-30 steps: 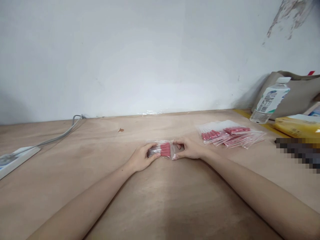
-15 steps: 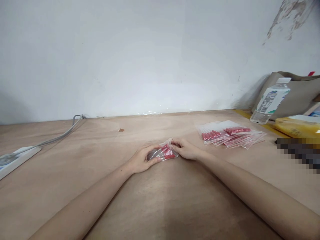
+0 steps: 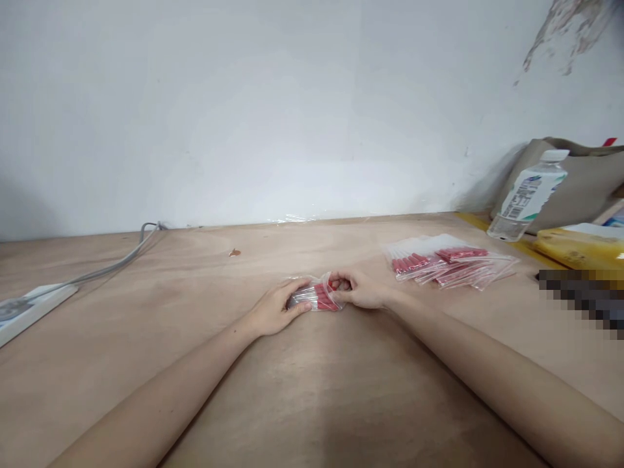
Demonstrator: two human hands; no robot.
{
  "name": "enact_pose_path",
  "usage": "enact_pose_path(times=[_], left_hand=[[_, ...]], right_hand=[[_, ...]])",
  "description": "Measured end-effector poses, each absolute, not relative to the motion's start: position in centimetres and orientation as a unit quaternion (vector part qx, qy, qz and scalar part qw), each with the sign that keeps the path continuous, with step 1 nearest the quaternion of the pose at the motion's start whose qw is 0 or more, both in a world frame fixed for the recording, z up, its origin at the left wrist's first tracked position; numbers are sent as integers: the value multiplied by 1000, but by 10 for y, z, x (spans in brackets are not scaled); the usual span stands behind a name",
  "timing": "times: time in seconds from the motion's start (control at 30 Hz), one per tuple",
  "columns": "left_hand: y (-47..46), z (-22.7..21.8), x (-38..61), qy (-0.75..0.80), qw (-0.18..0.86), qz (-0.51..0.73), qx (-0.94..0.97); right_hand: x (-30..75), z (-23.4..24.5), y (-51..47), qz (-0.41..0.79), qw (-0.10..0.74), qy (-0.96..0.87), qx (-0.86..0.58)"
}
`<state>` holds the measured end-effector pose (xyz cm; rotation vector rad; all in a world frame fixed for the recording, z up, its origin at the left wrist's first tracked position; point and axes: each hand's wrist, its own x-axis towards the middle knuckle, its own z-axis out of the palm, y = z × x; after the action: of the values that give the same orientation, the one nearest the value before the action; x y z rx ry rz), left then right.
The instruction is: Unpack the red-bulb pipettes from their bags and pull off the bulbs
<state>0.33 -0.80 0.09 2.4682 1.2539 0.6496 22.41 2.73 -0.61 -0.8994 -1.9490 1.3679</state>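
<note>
Between my hands, at the middle of the wooden table, lies a clear plastic bag (image 3: 322,298) holding several slim tools with red handles and metallic shafts; their exact kind is too small to tell. My left hand (image 3: 279,307) is wrapped round the bag's left end, thumb in front and fingers behind. The fingers of my right hand (image 3: 355,288) are curled and pinch the bag's right end near the red handles. Further right, a fanned pile of similar clear bags (image 3: 451,260) with red-handled contents rests on the table.
A plastic bottle (image 3: 529,195) stands at the back right before a grey-brown bag (image 3: 585,175). Yellow packaging (image 3: 580,247) lies beside them. On the left, a white power strip (image 3: 39,312) has a grey cable (image 3: 117,265) running to the wall (image 3: 292,117).
The bag between my hands now lies flatter, its metallic shafts and red handles lined up more plainly. My right fingers have shifted slightly on its right end. My left hand stays nearly in place.
</note>
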Motion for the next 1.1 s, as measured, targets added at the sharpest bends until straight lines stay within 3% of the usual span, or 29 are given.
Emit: enact_pose_path(times=[0.77,1.1], left_hand=[[-7,-1,3,448,159,230,849],[-7,1,4,469,127,235,842]], right_hand=[[226,-6,31,410,281,-780,-382],[243,-1,43,465,342,-698,-423]])
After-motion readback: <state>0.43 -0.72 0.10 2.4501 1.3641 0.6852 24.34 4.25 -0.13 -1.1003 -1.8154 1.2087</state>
